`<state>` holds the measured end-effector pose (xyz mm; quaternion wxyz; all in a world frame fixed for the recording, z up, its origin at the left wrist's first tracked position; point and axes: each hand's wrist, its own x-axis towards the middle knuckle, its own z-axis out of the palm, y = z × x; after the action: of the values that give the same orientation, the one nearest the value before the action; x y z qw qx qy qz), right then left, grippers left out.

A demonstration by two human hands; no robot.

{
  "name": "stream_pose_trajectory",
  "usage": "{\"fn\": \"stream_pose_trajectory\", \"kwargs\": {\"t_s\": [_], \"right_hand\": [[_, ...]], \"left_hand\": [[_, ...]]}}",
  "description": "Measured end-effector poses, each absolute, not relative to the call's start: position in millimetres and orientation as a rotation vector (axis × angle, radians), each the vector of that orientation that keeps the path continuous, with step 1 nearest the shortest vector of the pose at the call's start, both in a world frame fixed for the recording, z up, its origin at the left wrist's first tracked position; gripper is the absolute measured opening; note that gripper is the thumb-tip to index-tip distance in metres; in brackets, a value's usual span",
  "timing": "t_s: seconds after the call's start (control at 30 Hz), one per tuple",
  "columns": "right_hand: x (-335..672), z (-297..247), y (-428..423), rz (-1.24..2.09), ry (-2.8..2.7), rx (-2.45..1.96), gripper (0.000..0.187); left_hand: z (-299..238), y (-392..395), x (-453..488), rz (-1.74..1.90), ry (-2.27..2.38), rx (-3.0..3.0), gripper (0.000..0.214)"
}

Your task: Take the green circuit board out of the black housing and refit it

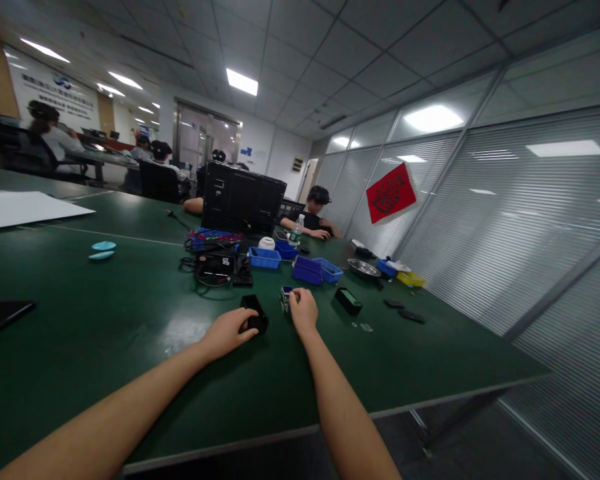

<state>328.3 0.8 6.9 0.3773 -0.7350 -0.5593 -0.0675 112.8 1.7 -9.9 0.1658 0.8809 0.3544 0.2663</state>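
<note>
My left hand (231, 331) is closed around the near side of a small black open box (253, 307) on the green table. Its thumb and fingers press on the box's wall. To the right of it, my right hand (305, 311) pinches a small device with a circuit board and coloured edges (285, 300); its exact kind is too small to tell. The two hands are apart. A second black box (349, 301) with a green inside lies to the right of my right hand. Near it rest a small clear piece (367, 327) and a tiny ring (354, 325).
Beyond my hands stand blue bins (265, 258), a black adapter with cables (215, 268), a white ball (267, 244) and a bottle (297, 230). A metal dish (364, 268) and flat black pieces (411, 316) lie right. Across the table (130, 300) sits a person (313, 217).
</note>
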Motion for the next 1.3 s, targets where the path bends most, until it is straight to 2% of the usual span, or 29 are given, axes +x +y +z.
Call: {"fn": "stream_pose_trajectory", "kwargs": {"t_s": [0.2,0.47,0.6,0.9,1.1,1.3], "right_hand": [[336.2,-12.0,11.9,-0.111,-1.51,-2.076,0.049],[345.1,-5.9,13.8,0.079,-1.369,-2.192,0.04],[349.1,-2.7,12.6,0.058,-1.342,-2.274,0.039],[349.5,-6.3,10.7,-0.14,-1.351,-2.328,0.052],[355.6,-9.8,13.2,-0.086,-1.327,-2.232,0.043],[360.1,-12.6,19.4,0.131,-1.248,-2.085,0.043]], "left_hand": [[-6.3,-0.8,112.3,0.753,1.022,2.447,0.042],[-8.6,0.2,110.9,0.766,0.995,2.412,0.047],[-11.6,1.9,110.0,0.776,0.989,2.408,0.048],[-8.7,0.3,111.3,0.763,1.007,2.39,0.05],[-5.8,-1.4,110.4,0.766,1.022,2.383,0.051],[-5.1,-0.9,110.2,0.813,1.029,2.351,0.049]]}}
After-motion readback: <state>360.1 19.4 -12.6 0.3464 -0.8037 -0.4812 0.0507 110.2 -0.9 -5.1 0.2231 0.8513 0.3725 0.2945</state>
